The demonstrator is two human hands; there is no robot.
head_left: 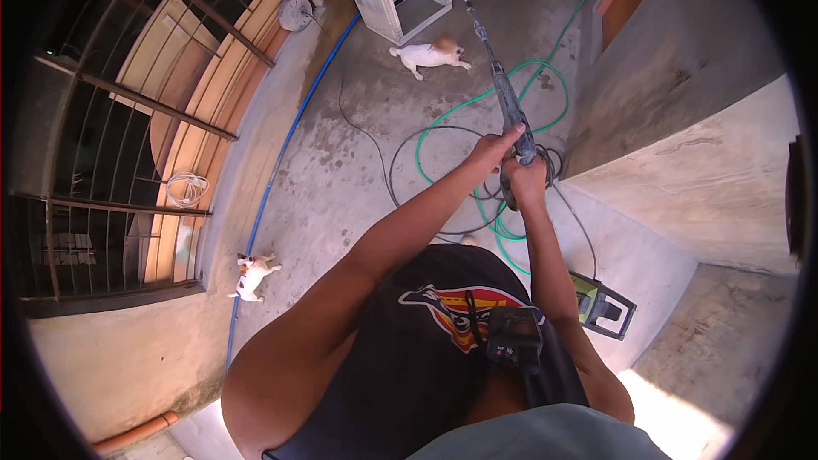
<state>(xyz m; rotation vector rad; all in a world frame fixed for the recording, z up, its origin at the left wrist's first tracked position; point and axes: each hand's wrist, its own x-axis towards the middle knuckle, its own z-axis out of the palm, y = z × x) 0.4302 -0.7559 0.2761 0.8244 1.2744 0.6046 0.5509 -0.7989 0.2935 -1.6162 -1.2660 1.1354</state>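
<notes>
With both arms stretched forward, I grip a dark grey pressure washer gun (506, 94). My left hand (497, 152) is wrapped round its body, thumb laid along the top. My right hand (526, 179) is closed round the rear grip, just behind the left. From the nozzle at the gun's far end a thin white spray goes up and slightly left, past the right edge of a white box-shaped casing (368, 0) with an open front. Exactly where the water lands, I cannot tell. A black hose (555, 163) coils beside the gun's rear end.
A white dog (422, 57) with a brown head is near the casing; another small dog (250, 277) stands at left. A green hose (458, 108) loops across the wet concrete. A blue hose (300, 119) follows the left wall. The green-and-black washer unit (601, 305) sits at my right.
</notes>
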